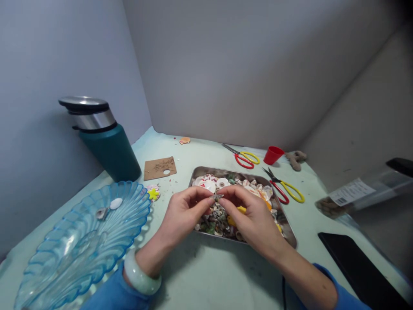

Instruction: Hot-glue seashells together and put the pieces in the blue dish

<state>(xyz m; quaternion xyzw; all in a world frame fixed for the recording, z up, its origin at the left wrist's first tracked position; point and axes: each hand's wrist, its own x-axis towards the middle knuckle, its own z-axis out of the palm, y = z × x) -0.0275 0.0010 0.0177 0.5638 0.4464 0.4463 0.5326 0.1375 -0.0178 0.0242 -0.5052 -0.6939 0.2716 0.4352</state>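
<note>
My left hand [182, 213] and my right hand [256, 215] meet over the near half of a metal tray [293, 237]. Between their fingertips they pinch a small greyish piece [219, 196], pointed towards the right and too small to name exactly. Both hands are closed on it, thumbs nearest me. Below and around them the tray holds seashells [222, 182], green stones [210, 227] and yellow pieces [241, 209]. My wrists and fingers hide part of its contents. A pale green bangle [139, 275] circles my left wrist.
At left are a blue scalloped glass dish [129, 241] with two small pieces inside and a teal bottle [109, 150]. Brown card [151, 170], two scissors [247, 157], a red cup [272, 155], a clear container [380, 185] and a black flat object [351, 262] surround the tray.
</note>
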